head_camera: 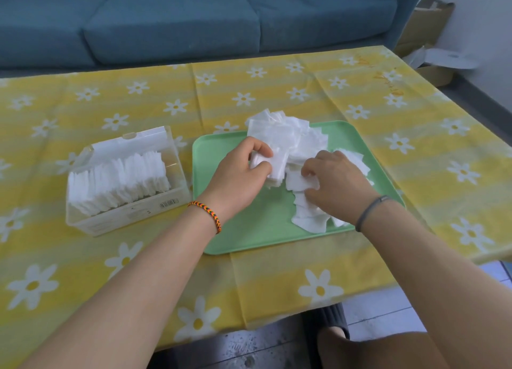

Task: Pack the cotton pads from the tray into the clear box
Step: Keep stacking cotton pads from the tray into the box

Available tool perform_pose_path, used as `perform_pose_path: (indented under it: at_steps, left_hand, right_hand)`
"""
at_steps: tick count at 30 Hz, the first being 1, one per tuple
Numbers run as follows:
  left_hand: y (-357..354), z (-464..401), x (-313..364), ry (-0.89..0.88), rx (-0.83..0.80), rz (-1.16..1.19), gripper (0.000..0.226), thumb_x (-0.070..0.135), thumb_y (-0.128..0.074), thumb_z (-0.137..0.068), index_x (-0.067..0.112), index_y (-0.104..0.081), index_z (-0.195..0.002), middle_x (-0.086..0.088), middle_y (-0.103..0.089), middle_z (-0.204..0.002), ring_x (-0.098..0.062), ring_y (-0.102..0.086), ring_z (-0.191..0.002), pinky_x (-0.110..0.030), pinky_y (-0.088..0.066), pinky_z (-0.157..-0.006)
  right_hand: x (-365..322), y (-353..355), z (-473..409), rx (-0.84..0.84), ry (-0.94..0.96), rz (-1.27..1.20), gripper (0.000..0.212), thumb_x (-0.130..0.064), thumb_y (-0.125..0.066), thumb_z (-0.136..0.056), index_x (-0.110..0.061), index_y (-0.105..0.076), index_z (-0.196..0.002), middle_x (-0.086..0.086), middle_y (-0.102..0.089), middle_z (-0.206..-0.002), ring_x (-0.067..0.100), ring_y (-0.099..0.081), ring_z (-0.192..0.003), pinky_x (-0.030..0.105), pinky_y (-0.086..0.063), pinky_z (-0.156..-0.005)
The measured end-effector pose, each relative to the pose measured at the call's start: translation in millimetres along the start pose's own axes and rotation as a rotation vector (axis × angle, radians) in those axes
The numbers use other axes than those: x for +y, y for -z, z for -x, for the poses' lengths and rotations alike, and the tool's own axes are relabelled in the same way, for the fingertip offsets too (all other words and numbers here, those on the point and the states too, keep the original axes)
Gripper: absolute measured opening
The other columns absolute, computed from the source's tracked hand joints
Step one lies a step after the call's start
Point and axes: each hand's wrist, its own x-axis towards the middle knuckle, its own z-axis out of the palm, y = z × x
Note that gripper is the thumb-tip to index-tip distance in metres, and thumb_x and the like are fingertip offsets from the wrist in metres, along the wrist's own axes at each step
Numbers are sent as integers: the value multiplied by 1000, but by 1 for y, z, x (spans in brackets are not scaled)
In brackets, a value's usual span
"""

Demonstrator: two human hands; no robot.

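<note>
A green tray (pixel 260 230) lies in the middle of the table with a loose heap of white square cotton pads (pixel 279 132) on its far and right parts. Over the tray, my left hand (pixel 238 172) grips a small stack of cotton pads (pixel 275 163) between curled fingers and thumb. To its right, my right hand (pixel 338 186) pinches a single pad (pixel 297 181) at the heap's edge. The clear box (pixel 127 216) stands left of the tray, lid open, filled along most of its length with upright pads.
A yellow tablecloth with white daisies (pixel 277 91) covers the table. A blue sofa (pixel 180 22) runs along the far side. Cardboard boxes (pixel 426 36) stand at the far right on the floor. The table's near edge ends above my knee and slipper.
</note>
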Motion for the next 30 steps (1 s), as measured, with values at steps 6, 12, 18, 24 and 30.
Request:
perform_pose_path:
  at_steps: [6,12,18,24,30]
  left_hand:
    - [3,-2,-5,-2,22,-48,22,9,-57,-91,27,-60,-103,17,-58,-97,-2,-45,-46,-18,-35,-47]
    - [2,-4,-7,-3,36,-64,23,9,-57,-93,27,-60,-107,8,-58,-111,-1,-47,-52,-13,-33,-44]
    - [2,-4,-8,-4,26,-69,23,11,-56,-94,30,-59,-107,-1,-59,-117,-8,-47,-57,-13,-32,-45]
    - [4,-6,-10,-23,49,-91,27,7,-55,-93,31,-58,-104,-7,-58,-109,-10,-45,-62,-12,-32,-43]
    - [6,-8,-11,-117,111,-81,36,0,-58,-87,35,-60,-96,-2,-62,-110,-4,-45,-68,-11,-31,-48]
  right_hand:
    - [-6,6,-3,70,-34,-96,16,-15,-54,-89,-15,-69,-95,5,-66,-97,27,-56,-97,34,-47,-78]
    - [-10,27,5,180,-64,-330,14,-12,-58,-89,-15,-71,-91,-1,-71,-86,22,-65,-85,36,-54,-76]
    - [-14,36,6,140,-172,-691,6,-19,-67,-86,-22,-71,-82,-3,-73,-82,10,-65,-78,17,-45,-66]
    - [-14,44,4,17,-254,-978,10,-13,-68,-85,-13,-77,-91,9,-75,-96,14,-63,-78,30,-50,-79]
    - [-14,43,0,76,-273,-1052,9,-14,-68,-86,-18,-76,-86,3,-72,-86,18,-61,-78,33,-47,-75]
